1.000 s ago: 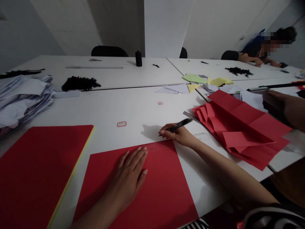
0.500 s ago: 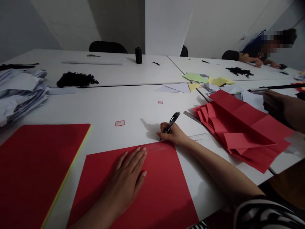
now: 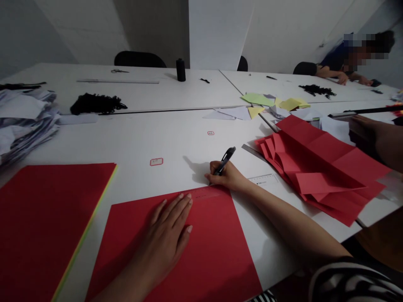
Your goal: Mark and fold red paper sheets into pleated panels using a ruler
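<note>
A sheet of red paper [image 3: 214, 243] lies in front of me on the white table. My left hand [image 3: 168, 230] rests flat on it with the fingers stretched out. Its fingertips touch a clear ruler [image 3: 204, 193] lying along the sheet's far edge. My right hand [image 3: 228, 176] is closed around a dark pen [image 3: 227, 157], held tilted with its lower end at the paper's far edge, near the ruler. The pen's point is mostly hidden by my fingers. Under my right wrist, part of another clear ruler [image 3: 266, 179] shows on the table.
A red paper stack [image 3: 53, 209] lies at left, crumpled white papers [image 3: 25, 121] behind it. Folded red paper [image 3: 317, 172] covers a metal ruler's [image 3: 252, 152] end at right. Black yarn [image 3: 97, 103] lies farther back. Another person's hand [image 3: 380, 136] is at the right edge; a person [image 3: 343, 67] sits beyond.
The view has shifted slightly. My left hand stays flat on the red paper, and my right hand keeps the pen at nearly the same spot by the far edge.
</note>
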